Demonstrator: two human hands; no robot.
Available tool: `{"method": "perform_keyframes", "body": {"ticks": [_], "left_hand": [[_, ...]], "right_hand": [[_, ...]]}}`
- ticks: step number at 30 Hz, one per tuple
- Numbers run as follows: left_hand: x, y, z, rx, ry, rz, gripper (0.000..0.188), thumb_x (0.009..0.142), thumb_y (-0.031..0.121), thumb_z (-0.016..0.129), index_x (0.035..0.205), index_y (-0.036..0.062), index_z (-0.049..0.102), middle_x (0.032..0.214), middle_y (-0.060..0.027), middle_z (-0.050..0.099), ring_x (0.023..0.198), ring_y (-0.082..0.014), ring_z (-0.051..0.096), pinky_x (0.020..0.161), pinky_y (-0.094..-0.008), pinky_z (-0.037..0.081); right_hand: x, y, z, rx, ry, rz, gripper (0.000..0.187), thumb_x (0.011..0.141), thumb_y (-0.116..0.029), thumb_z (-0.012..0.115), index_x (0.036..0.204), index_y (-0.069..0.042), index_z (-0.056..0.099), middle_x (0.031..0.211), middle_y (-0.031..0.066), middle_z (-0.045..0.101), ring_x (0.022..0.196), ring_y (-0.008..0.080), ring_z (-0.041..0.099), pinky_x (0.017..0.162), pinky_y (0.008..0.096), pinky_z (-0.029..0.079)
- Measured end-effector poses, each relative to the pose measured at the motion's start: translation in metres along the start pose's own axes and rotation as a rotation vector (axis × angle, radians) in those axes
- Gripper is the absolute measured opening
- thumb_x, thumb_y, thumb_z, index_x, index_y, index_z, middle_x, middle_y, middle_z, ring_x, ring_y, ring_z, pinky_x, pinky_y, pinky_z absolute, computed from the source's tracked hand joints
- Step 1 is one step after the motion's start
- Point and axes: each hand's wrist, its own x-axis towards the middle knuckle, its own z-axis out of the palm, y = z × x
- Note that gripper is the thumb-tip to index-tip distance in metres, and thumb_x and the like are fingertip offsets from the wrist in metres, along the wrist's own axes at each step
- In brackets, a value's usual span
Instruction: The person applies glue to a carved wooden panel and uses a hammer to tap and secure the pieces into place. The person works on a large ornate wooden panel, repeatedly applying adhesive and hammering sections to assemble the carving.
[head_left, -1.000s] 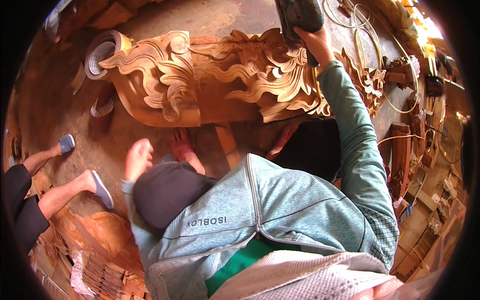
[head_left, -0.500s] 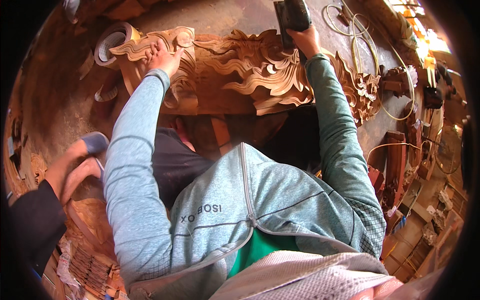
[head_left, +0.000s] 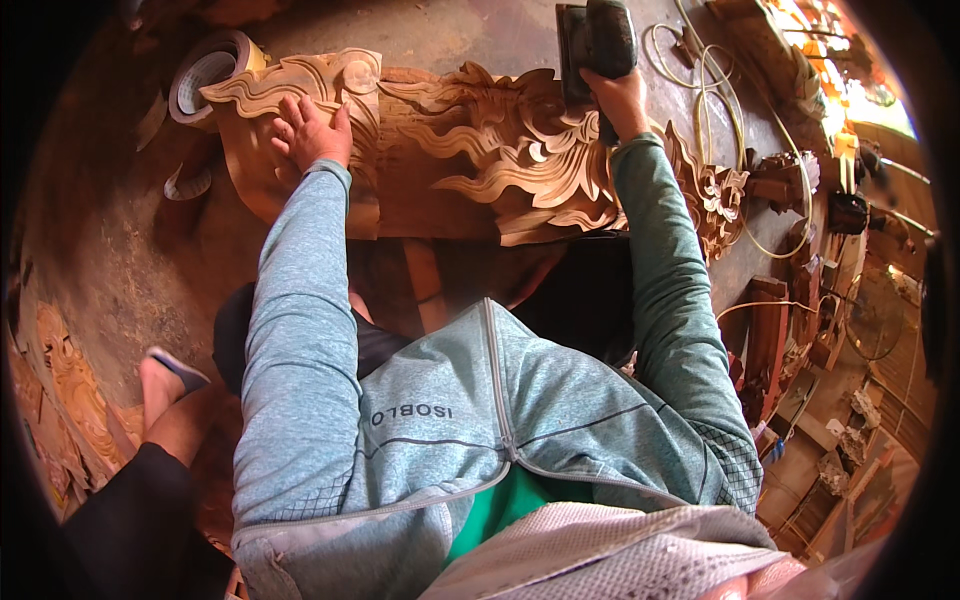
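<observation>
Shows a cluttered woodworking shop with a worn, dusty floor (head_left: pixel 110 240), reddish timber pieces (head_left: pixel 768 335) to the right and a looped pale hose (head_left: pixel 807 190) beyond. Places the long carved wooden panel (head_left: pixel 540 180) crosswise, ahead of the torso; cannot identify the support beneath.

Regarding the left hand (head_left: pixel 312 135): rests on the panel's left-end scrollwork, fingers spread wide, gripping nothing. Regarding the right hand (head_left: pixel 622 95): grips a black handheld power sander (head_left: pixel 600 40) by the panel's far edge, fingers wrapped around the body and partly hidden; cannot confirm contact with the wood.

On progress: appears well advanced in carving, with flame-like scrolls, leaves and a round boss already in raised relief. Includes a flat, plain area between left and middle carvings; cannot establish if intended. Cannot judge surface smoothness, nor any finishing left.

On containers: identifies none. Notes only a broad, hollow-cored roll of paper-like strip (head_left: pixel 205 75) beside the panel's left end, without discernible contents, and a smaller curled strip (head_left: pixel 187 183) nearer.
</observation>
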Motion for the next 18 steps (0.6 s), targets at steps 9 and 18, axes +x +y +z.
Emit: {"method": "perform_keyframes", "body": {"ticks": [9,18], "left_hand": [[0.012,-0.031,0.02,-0.056,0.055,0.143,0.069,0.091,0.062,0.055,0.147,0.0248,0.042,0.162,-0.0034,0.025,0.147,-0.0378,0.023,0.117,-0.0606,0.018],[0.012,-0.031,0.017,-0.021,0.081,0.143,0.07,0.086,0.065,0.059,0.145,0.0275,0.048,0.161,0.0002,0.031,0.146,-0.0384,0.026,0.117,-0.0593,0.016]], "right_hand": [[-0.002,-0.001,-0.009,-0.007,-0.141,0.055,0.028,0.075,-0.022,0.082,0.089,-0.001,0.07,0.068,0.0069,0.068,0.06,0.0174,0.067,0.054,0.033,0.052],[-0.007,-0.006,-0.006,0.078,-0.102,0.055,0.023,0.076,-0.019,0.081,0.085,-0.001,0.071,0.066,0.0066,0.067,0.056,0.015,0.064,0.052,0.0315,0.051]]}}
